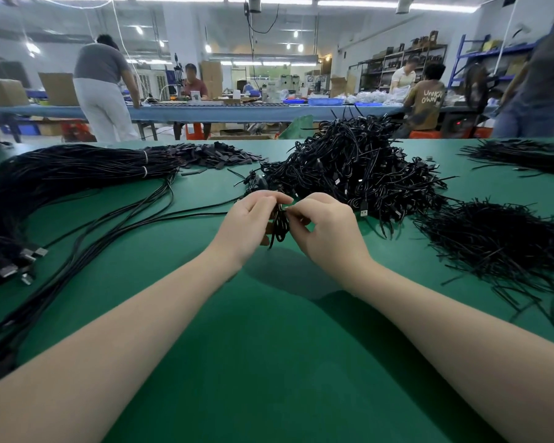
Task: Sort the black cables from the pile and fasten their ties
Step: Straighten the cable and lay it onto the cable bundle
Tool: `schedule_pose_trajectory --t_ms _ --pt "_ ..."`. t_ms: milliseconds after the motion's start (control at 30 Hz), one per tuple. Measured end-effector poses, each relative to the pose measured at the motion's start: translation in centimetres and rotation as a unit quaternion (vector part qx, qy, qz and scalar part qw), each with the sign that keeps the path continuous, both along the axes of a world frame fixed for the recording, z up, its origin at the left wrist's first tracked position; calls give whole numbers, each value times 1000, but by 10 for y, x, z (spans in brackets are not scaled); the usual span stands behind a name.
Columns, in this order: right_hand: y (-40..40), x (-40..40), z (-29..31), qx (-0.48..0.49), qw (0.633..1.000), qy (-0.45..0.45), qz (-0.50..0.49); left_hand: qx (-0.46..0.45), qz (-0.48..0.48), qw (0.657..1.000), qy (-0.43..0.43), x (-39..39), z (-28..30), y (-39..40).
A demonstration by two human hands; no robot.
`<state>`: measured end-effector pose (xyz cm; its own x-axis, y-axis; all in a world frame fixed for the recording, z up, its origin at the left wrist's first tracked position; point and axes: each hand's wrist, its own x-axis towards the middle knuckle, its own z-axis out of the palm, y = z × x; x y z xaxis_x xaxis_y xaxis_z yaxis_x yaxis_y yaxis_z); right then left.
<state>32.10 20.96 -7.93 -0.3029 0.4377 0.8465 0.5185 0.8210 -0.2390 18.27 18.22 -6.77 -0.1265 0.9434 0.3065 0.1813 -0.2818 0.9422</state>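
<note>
Two hands meet over the middle of the green matte counter [269, 346], both working on one small coiled black cable [280, 227] held just above the surface. The left hand [248, 223] has its fingers curled round the coil from the left, and the right hand [325, 228] pinches at the top of it with thumb and fingertips, right where the tie would sit, though the tie itself is too small to make out.

Just behind the hands there's a big tangled pile of black coiled cables [355, 171], some with USB plugs poking out. Off to the right is a loose heap of thin black twist ties [496, 241]. On the left, a long bundle of straight black cables [71, 174] banded with white ties curves round toward the near edge, metal plugs at its end. Past that, a scatter of flat dark tabs [211, 155].
</note>
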Motion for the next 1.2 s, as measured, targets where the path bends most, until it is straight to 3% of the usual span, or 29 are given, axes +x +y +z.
schedule_pose_trajectory --t_ms 133,200,300,400,467,533,667,767,900,967,1033,1100,1200 --pt "1 9 5 38 999 -34 -3 -115 -87 980 -140 -2 4 2" --pt "2 12 5 53 997 -60 4 -154 -124 969 -146 -9 5 1" --pt "3 9 3 47 998 -50 17 -138 -101 985 1 -17 2 -1" --pt "4 9 0 28 999 -37 27 -6 -33 985 172 -24 -4 0" --pt "4 10 -1 18 999 -30 33 69 3 972 224 -25 -6 2" --pt "5 8 -1 20 999 -3 29 93 19 970 222 -23 -7 4" --pt "6 1 -1 32 998 43 13 81 15 985 152 -13 -8 2" --pt "6 3 -1 27 998 58 10 20 -13 999 30 -4 -6 1" --pt "5 4 1 60 997 23 33 -67 -22 991 -110 1 3 -1" --pt "4 3 2 87 996 9 36 -125 -36 973 -191 -3 11 -3" --pt "3 2 4 130 991 -20 25 -207 -97 921 -317 -8 17 -4" --pt "3 1 5 207 976 -72 2 -258 -137 874 -388 -12 20 -6" --pt "6 7 7 291 946 -140 -21 -258 -128 875 -390 -12 18 -4"
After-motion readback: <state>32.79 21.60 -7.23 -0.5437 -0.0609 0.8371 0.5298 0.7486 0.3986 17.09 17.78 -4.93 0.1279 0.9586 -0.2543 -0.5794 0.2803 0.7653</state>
